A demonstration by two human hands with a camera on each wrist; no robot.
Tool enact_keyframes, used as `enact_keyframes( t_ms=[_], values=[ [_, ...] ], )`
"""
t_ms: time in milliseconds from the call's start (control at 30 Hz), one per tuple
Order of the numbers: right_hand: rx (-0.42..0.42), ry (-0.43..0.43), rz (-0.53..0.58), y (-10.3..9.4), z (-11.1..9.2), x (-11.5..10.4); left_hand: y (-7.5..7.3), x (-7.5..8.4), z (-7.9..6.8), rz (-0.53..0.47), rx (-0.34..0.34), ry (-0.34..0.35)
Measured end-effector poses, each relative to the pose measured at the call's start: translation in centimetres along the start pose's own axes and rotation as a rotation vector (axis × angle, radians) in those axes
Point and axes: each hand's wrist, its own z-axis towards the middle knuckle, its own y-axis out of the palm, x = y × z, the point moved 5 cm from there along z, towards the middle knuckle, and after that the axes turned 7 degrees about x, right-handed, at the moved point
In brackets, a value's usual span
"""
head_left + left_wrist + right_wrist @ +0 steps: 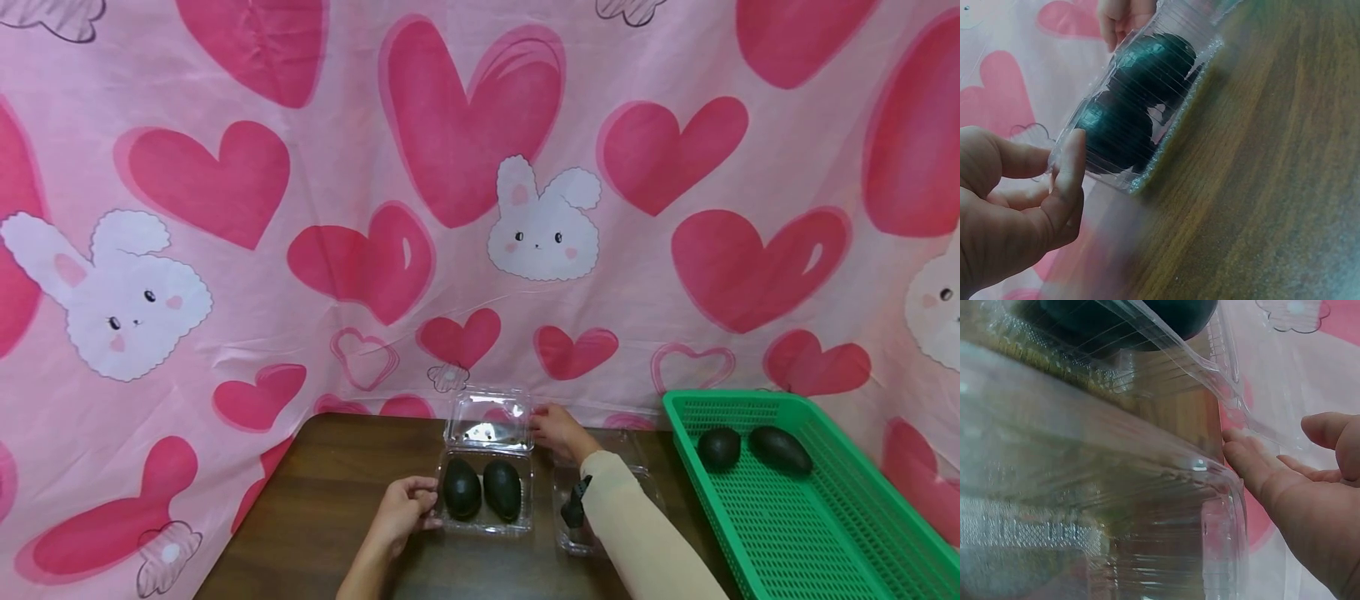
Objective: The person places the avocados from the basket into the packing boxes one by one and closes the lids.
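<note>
Two dark avocados [502,490] lie side by side in a clear plastic clamshell box [480,527], whose lid [489,417] stands raised at the back. At the box's left side, my left hand [405,507] pinches the rim between thumb and fingers, as the left wrist view shows. My right hand [558,429] is at the lid's right edge. In the right wrist view its fingers [1266,469] reach out fairly straight past the lid's edge, thumb apart; firm contact is unclear. Under the right forearm, a second clear box [573,542] is partly hidden.
A green plastic basket [738,533] stands on the right with two more dark avocados [780,450] in its far end. The brown wooden table [322,500] ends at a pink cloth [345,183] printed with hearts and rabbits, hanging behind it.
</note>
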Motion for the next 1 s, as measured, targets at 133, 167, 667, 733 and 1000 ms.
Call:
enact_keyframes(
  t_ms=[133,167,667,733,1000],
  values=[
    [0.010,0.021,0.022,-0.1,0.1,0.4,0.1,0.0,0.0,-0.004,-0.003,0.000],
    [0.012,0.023,0.026,-0.2,0.2,0.4,0.1,0.0,0.0,-0.004,-0.005,-0.001],
    [0.023,-0.044,0.049,0.0,-0.2,-1.0,0.1,-0.1,0.1,-0.007,-0.012,0.002],
    [0.030,-0.057,0.036,0.0,-0.3,-1.4,0.1,0.0,0.1,-0.008,-0.012,0.002],
    [0.048,-0.186,0.020,0.0,-1.3,-2.9,0.0,0.0,0.0,-0.016,-0.008,-0.005]
  ],
)
